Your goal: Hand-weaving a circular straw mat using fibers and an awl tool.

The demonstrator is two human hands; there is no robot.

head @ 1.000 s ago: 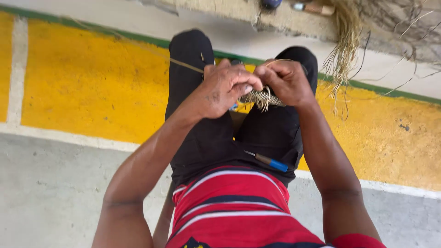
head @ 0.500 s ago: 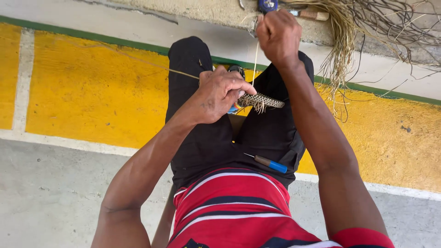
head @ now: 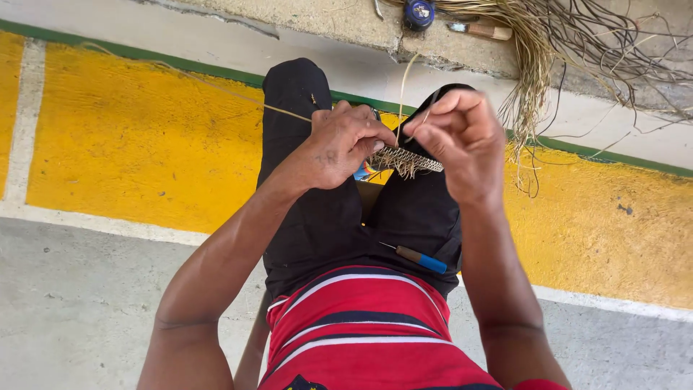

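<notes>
**Seated person weaving a narrow straw strip over the lap**

View looks down from the person's head onto both bare arms, black trousers (head: 317,217) & a red shirt w/ white and dark stripes (head: 361,325).

Left hand (head: 343,144) is curled shut; thumb and fingers clamp the near end of a narrow woven strip of tan straw w/ frayed ends (head: 411,160), held roughly level above the knees. A long thin straw strand (head: 216,90) runs from under this hand out to the person's left, across the yellow painted floor (head: 130,137).

Right hand (head: 462,141) sits just beside the left, at the strip's far end. Thumb & forefinger are pinched tight on a fine pale straw strand (head: 401,94) that rises upward from the strip; other fingers are loosely bent, not fully closed.

A small tool w/ wooden shaft, blue grip & thin metal point (head: 419,258) lies on the right thigh, untouched, well below both hands.

Ahead, on a concrete ledge: a loose bundle of dry straw fibres (head: 534,50), a round blue object (head: 419,13) & a wooden-handled tool (head: 482,30). Exact kind of the last two can't be told.
</notes>
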